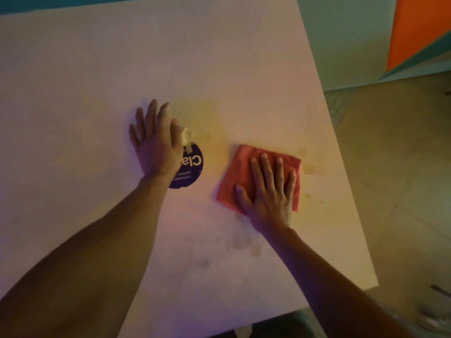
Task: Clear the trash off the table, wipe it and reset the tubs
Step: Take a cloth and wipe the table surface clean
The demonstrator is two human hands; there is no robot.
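One red cloth [258,174] near the table [97,69] right edge, under the flat, spread-fingered right hand [268,191]; left hand [153,140] flat beside one purple sticker [191,169].

Matt, faintly textured table [97,93] — stained; soft red cloth [244,172]; smooth printed purple sticker [192,167].

2 bare forearms, no sleeves, left hand [153,140], right hand [271,189].
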